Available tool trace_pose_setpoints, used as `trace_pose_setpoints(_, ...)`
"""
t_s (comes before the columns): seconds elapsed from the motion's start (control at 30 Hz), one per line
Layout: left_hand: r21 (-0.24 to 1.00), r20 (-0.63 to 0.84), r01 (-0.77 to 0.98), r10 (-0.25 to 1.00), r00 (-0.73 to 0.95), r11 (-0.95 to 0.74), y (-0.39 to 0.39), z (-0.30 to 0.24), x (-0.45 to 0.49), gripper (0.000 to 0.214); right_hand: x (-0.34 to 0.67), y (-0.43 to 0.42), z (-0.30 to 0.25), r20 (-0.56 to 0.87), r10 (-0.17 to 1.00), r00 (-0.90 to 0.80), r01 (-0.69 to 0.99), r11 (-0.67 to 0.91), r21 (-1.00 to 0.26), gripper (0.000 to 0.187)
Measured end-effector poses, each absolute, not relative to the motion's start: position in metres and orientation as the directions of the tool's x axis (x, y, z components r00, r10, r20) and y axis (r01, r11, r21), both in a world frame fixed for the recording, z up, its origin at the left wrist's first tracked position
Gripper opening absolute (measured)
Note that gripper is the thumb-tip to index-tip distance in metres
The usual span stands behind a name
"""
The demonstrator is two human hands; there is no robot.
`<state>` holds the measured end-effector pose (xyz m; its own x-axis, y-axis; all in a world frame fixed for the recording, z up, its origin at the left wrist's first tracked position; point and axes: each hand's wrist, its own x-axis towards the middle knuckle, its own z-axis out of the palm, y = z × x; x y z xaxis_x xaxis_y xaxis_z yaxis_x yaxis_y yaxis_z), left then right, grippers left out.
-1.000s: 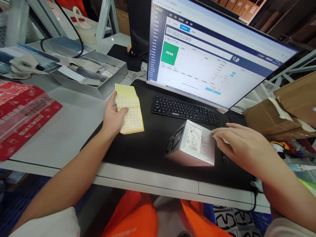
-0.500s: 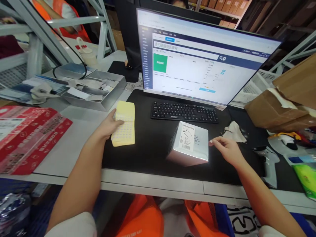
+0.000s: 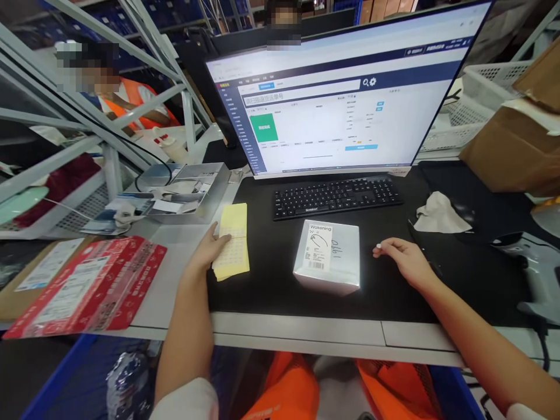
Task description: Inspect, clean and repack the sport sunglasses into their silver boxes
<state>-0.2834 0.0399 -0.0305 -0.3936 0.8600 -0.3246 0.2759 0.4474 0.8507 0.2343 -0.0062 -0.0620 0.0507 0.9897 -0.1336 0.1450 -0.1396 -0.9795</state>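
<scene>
The yellow label pad [image 3: 238, 256] is held at its left edge by the left hand [image 3: 206, 252], with the thumb laid on top. In the right hand [image 3: 405, 261], the grip is pinched; a small white piece [image 3: 378, 246] seems to be held there. The silver box [image 3: 341, 251] is placed between both hands on the black mat [image 3: 266, 291], touched by neither. The pad should be steadied, and the piece is best handled lightly, by its edge.
</scene>
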Motion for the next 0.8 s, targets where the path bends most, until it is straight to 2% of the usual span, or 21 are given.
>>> trace_pose_setpoints(0.13,0.891,-0.371,0.101,0.836,-0.404,0.443,0.046,-0.03,-0.282,0.088,0.237,-0.008,-0.053,-0.096,0.994,0.054,0.2,-0.105,-0.974,0.053)
trace_pose_setpoints(0.27,0.898,-0.383,0.055,0.837,-0.391,0.437,0.05,-0.027,-0.285,0.069,0.238,-0.008,-0.048,-0.083,0.995,0.055,0.237,-0.094,-0.967,0.05)
trace_pose_setpoints(0.37,0.889,-0.4,0.07,0.844,-0.358,0.452,0.048,-0.027,-0.288,0.073,0.238,-0.008,-0.049,-0.08,0.996,0.05,0.258,-0.09,-0.962,0.046)
trace_pose_setpoints(0.5,0.862,-0.413,0.176,0.861,-0.298,0.475,0.041,-0.034,-0.289,0.087,0.239,-0.007,-0.053,-0.075,0.996,0.047,0.286,-0.085,-0.954,0.042)
trace_pose_setpoints(0.63,0.818,-0.369,0.346,0.88,-0.299,0.461,0.04,-0.043,-0.289,0.084,0.24,-0.007,-0.059,-0.061,0.997,0.042,0.304,-0.071,-0.95,0.039)
trace_pose_setpoints(0.8,0.661,-0.238,0.617,0.899,-0.367,0.427,0.04,-0.045,-0.29,0.083,0.239,-0.008,-0.061,-0.047,0.998,0.035,0.325,-0.055,-0.944,0.04)
